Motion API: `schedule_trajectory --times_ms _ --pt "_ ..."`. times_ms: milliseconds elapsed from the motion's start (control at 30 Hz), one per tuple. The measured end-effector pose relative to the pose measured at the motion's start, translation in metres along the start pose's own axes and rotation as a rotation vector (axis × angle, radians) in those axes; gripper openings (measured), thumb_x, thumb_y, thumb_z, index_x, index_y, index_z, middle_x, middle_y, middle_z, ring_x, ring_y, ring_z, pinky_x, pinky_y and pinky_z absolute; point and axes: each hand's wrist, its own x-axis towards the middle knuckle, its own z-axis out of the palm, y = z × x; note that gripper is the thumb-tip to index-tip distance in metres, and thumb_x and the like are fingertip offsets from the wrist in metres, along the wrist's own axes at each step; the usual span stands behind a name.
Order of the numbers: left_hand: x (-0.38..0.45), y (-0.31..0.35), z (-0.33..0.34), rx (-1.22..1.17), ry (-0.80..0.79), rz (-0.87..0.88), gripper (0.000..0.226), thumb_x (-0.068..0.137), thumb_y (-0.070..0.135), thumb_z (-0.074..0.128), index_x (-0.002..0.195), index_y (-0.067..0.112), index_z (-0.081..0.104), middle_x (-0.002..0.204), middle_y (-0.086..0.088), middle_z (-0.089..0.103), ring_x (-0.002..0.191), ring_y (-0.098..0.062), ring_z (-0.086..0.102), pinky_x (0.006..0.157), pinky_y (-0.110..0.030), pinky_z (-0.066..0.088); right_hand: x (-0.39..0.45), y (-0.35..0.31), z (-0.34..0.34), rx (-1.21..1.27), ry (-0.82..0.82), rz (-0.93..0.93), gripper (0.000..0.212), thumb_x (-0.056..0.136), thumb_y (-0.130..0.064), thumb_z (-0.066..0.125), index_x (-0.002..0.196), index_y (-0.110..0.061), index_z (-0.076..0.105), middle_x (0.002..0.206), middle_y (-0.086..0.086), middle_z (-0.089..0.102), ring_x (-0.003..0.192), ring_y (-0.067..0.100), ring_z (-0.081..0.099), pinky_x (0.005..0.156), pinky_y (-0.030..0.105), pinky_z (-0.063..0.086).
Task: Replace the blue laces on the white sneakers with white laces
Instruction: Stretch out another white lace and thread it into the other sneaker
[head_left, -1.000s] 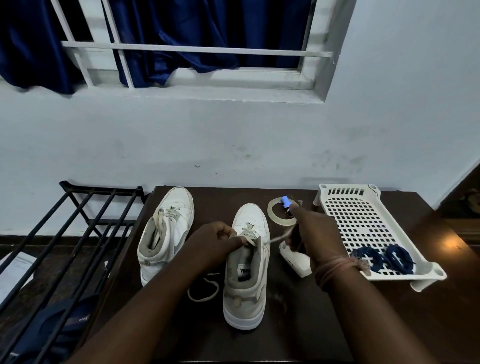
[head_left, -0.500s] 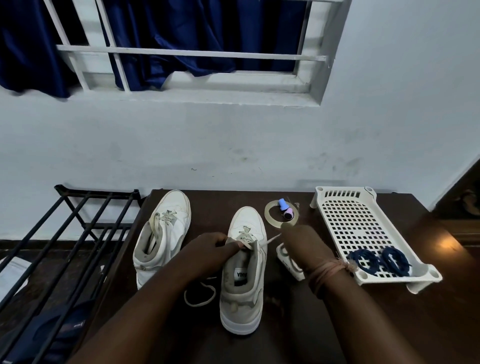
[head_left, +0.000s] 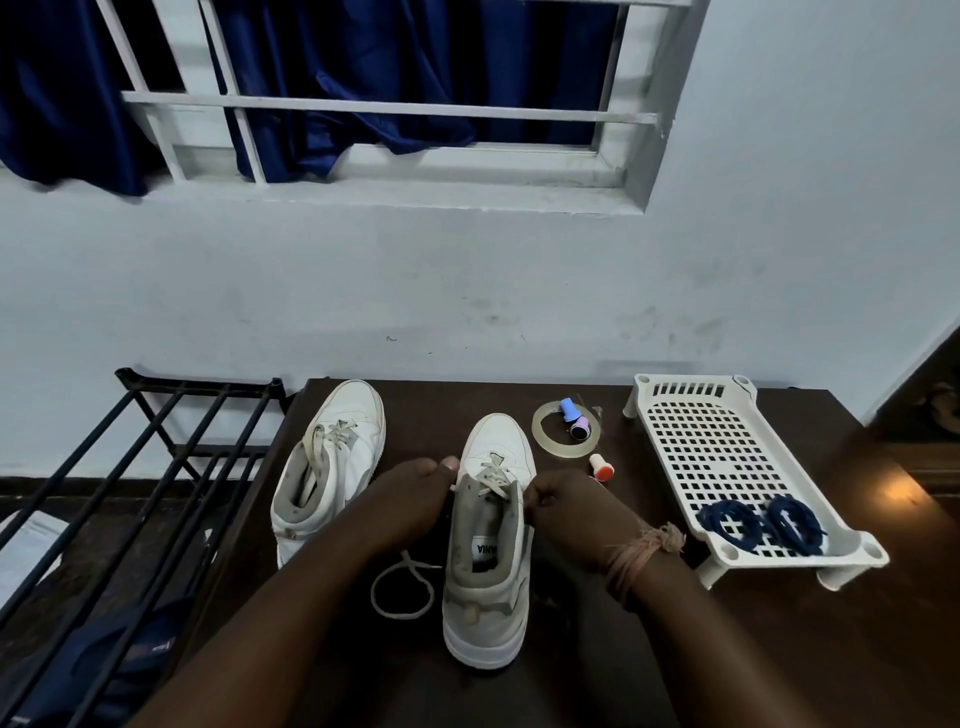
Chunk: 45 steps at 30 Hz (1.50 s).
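Observation:
Two white sneakers stand on the dark table. The left sneaker carries a white lace. The right sneaker sits between my hands, with a white lace crossed over its upper eyelets. My left hand grips the sneaker's left collar edge, thumb near the lace. Against the right collar edge, my right hand is curled and pinches the lace end. A loose loop of white lace lies on the table left of this sneaker. Two coiled blue laces lie in the white tray.
A tape ring with small blue and pink caps lies behind the right sneaker, and an orange-tipped cap sits beside my right hand. A black metal rack stands left of the table. The wall and a barred window are behind.
My right hand has drawn back from the tape ring area toward the sneaker's right collar, taking up the lace slack. The left hand stays on the left collar.

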Motion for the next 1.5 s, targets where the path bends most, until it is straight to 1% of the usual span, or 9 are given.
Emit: schedule_trajectory --times_ms 200,300,400,600,833,1067,1267,1400,1500 --pt "0.007 -0.001 -0.002 0.099 0.128 -0.047 0.043 0.106 0.043 0.037 0.080 0.013 0.054 0.106 -0.017 0.068 0.104 -0.033 0.064 0.083 -0.036 0.042 -0.007 -0.003 -0.017 -0.023 -0.003 0.100 0.025 0.101 -0.012 0.041 0.114 0.000 0.059 0.117 0.018 0.065 0.111 0.031 0.062 0.099 0.039 0.046" --pt "0.008 -0.002 0.000 0.007 0.132 -0.030 0.053 0.098 0.056 0.051 0.076 0.010 0.063 0.080 -0.010 0.071 0.078 -0.027 0.067 0.077 -0.036 0.050 -0.009 -0.006 -0.016 0.065 0.085 0.052 0.020 0.100 -0.022 0.047 0.093 -0.007 0.059 0.092 0.011 0.065 0.088 0.024 0.063 0.075 0.031 0.047" --pt "0.006 -0.001 -0.006 -0.116 0.000 -0.033 0.054 0.087 0.063 0.066 0.055 0.019 0.069 0.052 0.000 0.060 0.056 -0.019 0.054 0.069 -0.033 0.045 -0.004 -0.007 -0.016 0.263 0.103 0.185 0.045 0.092 -0.039 0.064 0.057 -0.015 0.048 0.056 0.000 0.048 0.054 0.014 0.044 0.057 0.027 0.035" --pt "0.011 -0.014 -0.016 -0.315 0.017 -0.031 0.032 0.081 0.033 0.083 0.062 0.008 0.075 0.059 -0.018 0.061 0.060 -0.026 0.053 0.067 -0.035 0.044 -0.005 0.004 -0.022 0.269 0.209 0.185 0.038 0.090 -0.022 0.068 0.058 -0.008 0.056 0.052 -0.002 0.044 0.051 0.011 0.040 0.053 0.024 0.032" --pt "0.008 -0.012 -0.013 -0.038 0.183 -0.025 0.036 0.085 0.036 0.078 0.057 0.014 0.071 0.052 0.000 0.067 0.057 -0.020 0.068 0.073 -0.036 0.056 -0.001 0.019 -0.021 0.125 0.269 0.207 0.039 0.089 -0.019 0.067 0.056 -0.005 0.052 0.051 0.003 0.042 0.052 0.016 0.041 0.053 0.028 0.032" --pt "-0.002 -0.007 -0.011 0.155 0.368 0.028 0.037 0.088 0.045 0.069 0.065 0.017 0.068 0.058 0.007 0.064 0.068 -0.009 0.062 0.063 -0.028 0.041 -0.001 0.016 -0.022 0.106 0.380 0.185 0.044 0.082 -0.018 0.071 0.048 -0.014 0.043 0.049 -0.001 0.043 0.052 0.018 0.045 0.051 0.027 0.030" --pt "-0.004 -0.001 -0.004 0.077 0.267 0.103 0.032 0.092 0.058 0.058 0.080 0.030 0.066 0.078 0.008 0.070 0.079 -0.010 0.067 0.078 -0.032 0.053 -0.010 0.001 -0.030 0.300 0.451 0.105 0.039 0.086 -0.048 0.070 0.099 -0.014 0.054 0.086 -0.004 0.060 0.081 0.016 0.059 0.061 0.025 0.034" --pt "-0.010 0.004 0.004 0.018 0.318 0.192 0.025 0.085 0.051 0.069 0.073 0.029 0.070 0.068 0.012 0.068 0.068 -0.002 0.065 0.072 -0.031 0.055 -0.006 -0.009 -0.019 0.249 0.629 -0.047 0.028 0.096 -0.011 0.054 0.123 -0.006 0.052 0.114 0.008 0.062 0.105 0.025 0.060 0.067 0.018 0.030" --pt "-0.013 0.005 0.002 -0.092 0.203 0.126 0.024 0.084 0.045 0.075 0.073 0.023 0.075 0.061 0.009 0.068 0.058 -0.006 0.063 0.067 -0.029 0.053 -0.006 -0.015 -0.013 0.164 0.632 -0.079 0.023 0.091 0.001 0.049 0.104 -0.012 0.062 0.095 0.004 0.067 0.089 0.025 0.063 0.072 0.026 0.040"
